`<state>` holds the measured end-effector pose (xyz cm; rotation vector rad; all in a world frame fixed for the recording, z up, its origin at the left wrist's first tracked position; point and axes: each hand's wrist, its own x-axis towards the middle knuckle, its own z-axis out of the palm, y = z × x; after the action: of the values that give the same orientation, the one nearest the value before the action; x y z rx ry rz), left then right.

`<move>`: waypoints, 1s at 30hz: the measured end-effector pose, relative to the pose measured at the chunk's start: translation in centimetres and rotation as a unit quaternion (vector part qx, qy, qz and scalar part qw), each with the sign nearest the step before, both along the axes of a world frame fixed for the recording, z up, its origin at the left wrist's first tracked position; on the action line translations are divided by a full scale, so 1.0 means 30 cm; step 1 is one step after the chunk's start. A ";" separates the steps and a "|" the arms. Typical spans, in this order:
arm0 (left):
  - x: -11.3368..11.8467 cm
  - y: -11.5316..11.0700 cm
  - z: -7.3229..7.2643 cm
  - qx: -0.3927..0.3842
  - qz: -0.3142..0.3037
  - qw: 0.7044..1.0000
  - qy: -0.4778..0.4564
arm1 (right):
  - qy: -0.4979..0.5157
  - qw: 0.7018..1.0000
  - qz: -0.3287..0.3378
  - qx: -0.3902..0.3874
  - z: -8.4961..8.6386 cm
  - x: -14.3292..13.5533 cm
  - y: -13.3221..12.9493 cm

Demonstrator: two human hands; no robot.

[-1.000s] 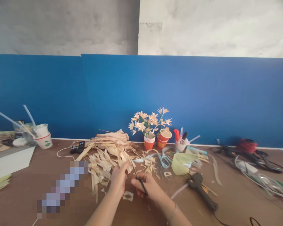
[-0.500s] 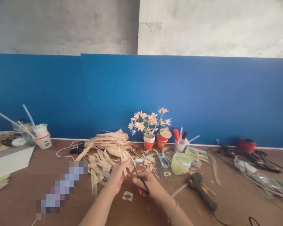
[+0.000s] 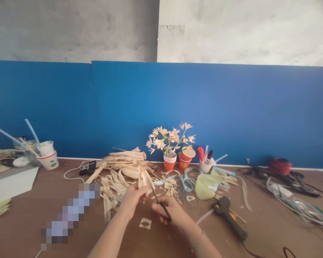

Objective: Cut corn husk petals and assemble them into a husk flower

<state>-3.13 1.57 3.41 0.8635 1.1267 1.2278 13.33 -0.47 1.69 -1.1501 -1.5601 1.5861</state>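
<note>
My left hand (image 3: 134,199) pinches a pale dried corn husk (image 3: 143,178), which stands up from its fingers. A pair of scissors (image 3: 159,201) with dark handles is in my right hand (image 3: 168,211), its blades pointing up and left beside the husk. Whether the blades touch the husk I cannot tell. Behind my left hand lies a heap of husks (image 3: 115,184). On the table below, between my hands, is a small pale square (image 3: 145,223) with an oval hole. Cut husk pieces (image 3: 170,187) are scattered just beyond the scissors.
Pale husk flowers (image 3: 161,139) stand in red paper cups (image 3: 169,165) near the blue partition (image 3: 204,100). A black glue gun (image 3: 230,218) lies to the right, with cables (image 3: 293,204) farther out. At left are a white cup (image 3: 48,161) and a blurred patch (image 3: 72,213).
The husk in my left hand has turned more upright, and that hand has shifted slightly left. My right hand with the scissors stays almost in place.
</note>
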 end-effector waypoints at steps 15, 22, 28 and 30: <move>-0.028 0.009 -0.013 -0.010 -0.044 0.999 0.016 | -0.039 0.998 0.050 -0.007 0.024 0.058 0.003; -0.035 -0.002 0.014 -0.039 -0.045 0.998 -0.031 | -0.025 0.997 0.070 -0.012 0.013 0.065 0.011; -0.047 0.002 0.010 -0.043 -0.067 0.996 -0.039 | -0.024 0.996 0.082 -0.014 -0.002 0.072 0.019; -0.051 0.004 0.006 -0.043 -0.075 0.996 -0.039 | -0.023 0.996 0.090 -0.010 0.001 0.075 0.019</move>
<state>-4.66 1.68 3.59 0.8139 1.0263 1.0727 15.58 0.10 1.72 -1.0896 -1.7233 1.7051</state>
